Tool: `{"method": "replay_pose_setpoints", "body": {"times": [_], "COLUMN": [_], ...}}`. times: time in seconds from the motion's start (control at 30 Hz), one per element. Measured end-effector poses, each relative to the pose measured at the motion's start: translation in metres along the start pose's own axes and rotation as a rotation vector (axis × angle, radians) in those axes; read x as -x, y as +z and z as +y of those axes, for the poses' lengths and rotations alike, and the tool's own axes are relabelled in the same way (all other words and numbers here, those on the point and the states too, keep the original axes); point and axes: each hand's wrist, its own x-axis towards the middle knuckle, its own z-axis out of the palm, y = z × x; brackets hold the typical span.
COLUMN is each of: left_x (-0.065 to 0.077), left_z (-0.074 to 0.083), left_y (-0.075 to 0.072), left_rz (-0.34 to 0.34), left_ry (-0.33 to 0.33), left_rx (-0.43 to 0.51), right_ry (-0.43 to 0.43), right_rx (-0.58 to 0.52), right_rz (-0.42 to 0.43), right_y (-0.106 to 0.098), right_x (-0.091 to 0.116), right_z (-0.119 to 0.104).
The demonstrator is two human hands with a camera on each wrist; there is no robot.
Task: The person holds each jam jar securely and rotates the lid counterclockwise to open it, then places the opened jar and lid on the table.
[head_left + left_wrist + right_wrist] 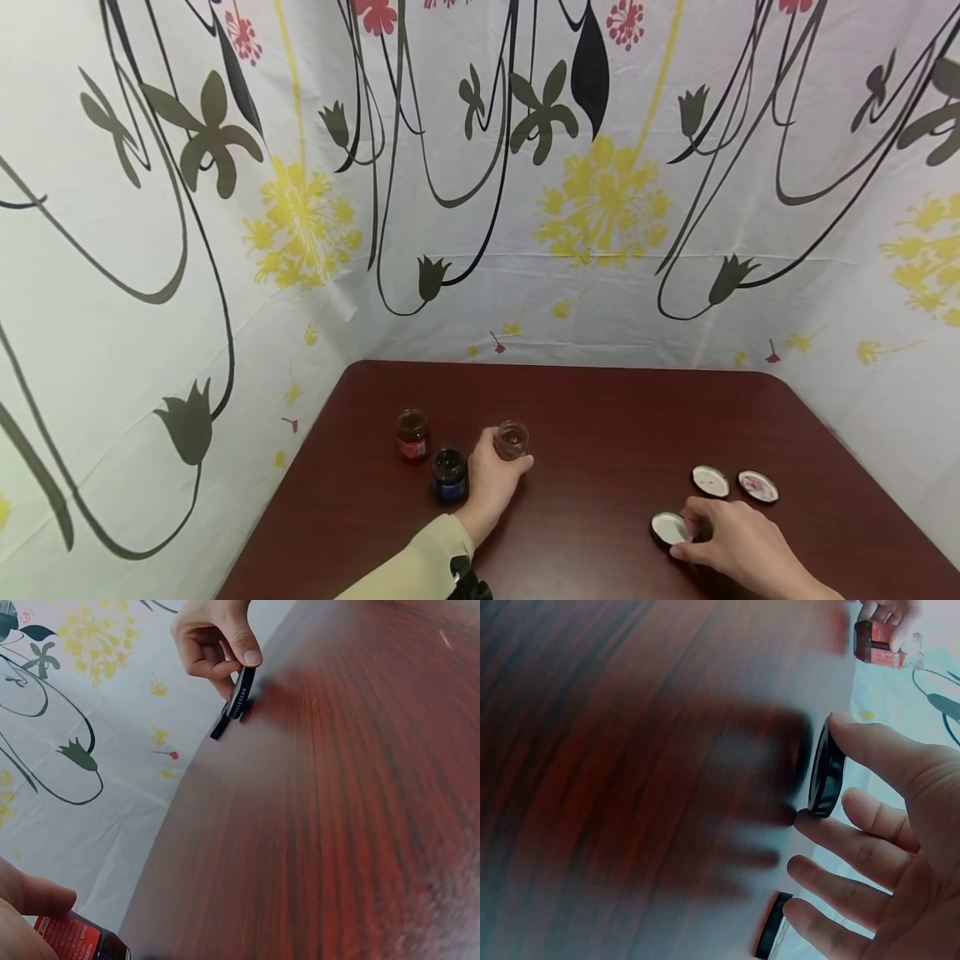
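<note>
My left hand grips an open glass jar upright at the middle of the table. A red label shows on this jar in the left wrist view. Off to the right, my right hand pinches a round black lid by its rim, between thumb and fingertips. Its pale inner side faces up in the head view. The right wrist view shows the same lid edge-on, close over the tabletop, with the thumb on one edge and a fingertip on the opposite edge.
Left of my left hand stand a lidless dark jar with a blue label and a red-labelled jar. Beyond my right hand lie two more lids, one pale inside, one stained. Patterned cloth walls the brown table.
</note>
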Motion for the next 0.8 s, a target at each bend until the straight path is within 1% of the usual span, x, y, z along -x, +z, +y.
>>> {"method": "replay_pose_setpoints", "body": {"times": [0.27,0.37,0.57,0.67,0.8], "left_x": [-0.0025,-0.0033,-0.0046,-0.0043,-0.0041], "left_z": [-0.0041,-0.0054,-0.0050,-0.0049,-0.0053], "left_y": [0.0028,0.0036,0.0037,0.0035,0.0036], "left_rz": [0.013,0.011,0.000,-0.007,-0.018], "left_ry": [0.014,0.015,-0.002,-0.006,-0.012], "left_rx": [-0.006,-0.006,-0.008,-0.008,-0.017], "right_ry": [-0.050,-0.047,-0.008,-0.011,-0.014], "right_rx": [0.051,0.041,0.020,0.022,0.002], "right_rz": [0.043,0.019,-0.062,-0.057,-0.070], "right_y": [0.0040,0.0038,0.0027,0.0024,0.0018], "right_x": [0.0014,0.0010,-0.0006,0.0015,0.0034], "right_z": [-0.0005,-0.0015,-0.0020,-0.0026,-0.0034]}}
